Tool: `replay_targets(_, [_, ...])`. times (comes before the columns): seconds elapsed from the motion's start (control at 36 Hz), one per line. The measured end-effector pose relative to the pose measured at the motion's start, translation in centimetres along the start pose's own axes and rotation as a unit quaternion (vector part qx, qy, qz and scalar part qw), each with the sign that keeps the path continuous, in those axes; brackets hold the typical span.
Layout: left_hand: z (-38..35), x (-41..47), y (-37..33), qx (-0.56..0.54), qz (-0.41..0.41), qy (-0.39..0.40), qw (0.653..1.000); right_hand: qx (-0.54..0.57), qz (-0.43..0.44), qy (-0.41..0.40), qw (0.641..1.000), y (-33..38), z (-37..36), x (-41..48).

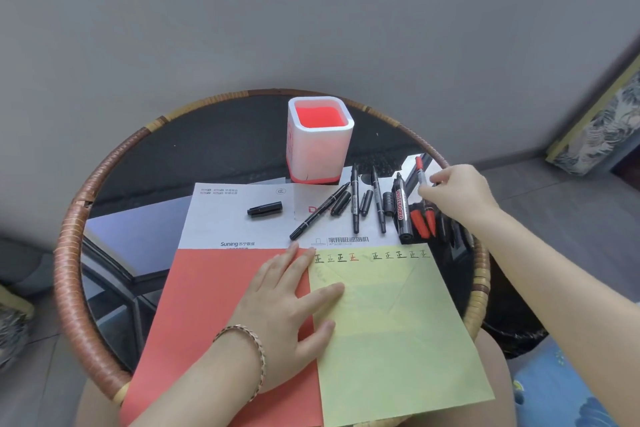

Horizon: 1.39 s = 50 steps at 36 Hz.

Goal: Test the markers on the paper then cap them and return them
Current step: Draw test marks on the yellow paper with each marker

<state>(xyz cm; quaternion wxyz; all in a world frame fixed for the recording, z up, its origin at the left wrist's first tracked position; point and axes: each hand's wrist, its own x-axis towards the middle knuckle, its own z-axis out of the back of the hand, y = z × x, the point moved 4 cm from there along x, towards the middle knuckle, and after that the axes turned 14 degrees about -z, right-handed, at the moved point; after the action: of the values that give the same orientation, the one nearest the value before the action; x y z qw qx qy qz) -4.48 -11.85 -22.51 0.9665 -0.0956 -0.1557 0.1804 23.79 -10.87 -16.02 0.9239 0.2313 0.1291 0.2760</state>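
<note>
WHITEBOARD on thick black marker (401,208); Suning, 家用吸油烟机 on white sheet (221,218); 正 row on yellow paper (398,322).

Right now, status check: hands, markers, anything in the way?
Left hand flat, fingers on yellow paper. Right hand pinches red marker. Black markers and loose cap lie on white sheet. Nothing blocks the holder.

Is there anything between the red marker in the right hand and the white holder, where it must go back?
Nothing upright. The right hand pinches the red marker; only black markers and caps lie flat between it and the holder, so a lifted path looks free.
</note>
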Motion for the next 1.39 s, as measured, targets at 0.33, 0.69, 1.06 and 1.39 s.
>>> replay_targets(0.33, [0.2, 0.1, -0.2, 0.001, 0.002, 0.007, 1.0, 0.358, 0.004, 0.22, 0.908, 2.1, -0.9, -9.2])
replay_targets(0.69, [0.3, 0.1, -0.3, -0.004, 0.001, 0.001, 1.0, 0.453, 0.011, 0.24, 0.859, 1.9, -4.0, -11.6])
replay_targets(1.06, [0.3, 0.0, -0.4, -0.003, 0.0, 0.016, 1.0, 0.393, 0.044, 0.212, 0.894, 3.1, -6.7, -13.5])
replay_targets(1.39, [0.2, 0.0, -0.4, -0.011, 0.003, 0.01, 1.0, 0.353, 0.028, 0.012, 0.935, 1.2, -7.7, -12.9])
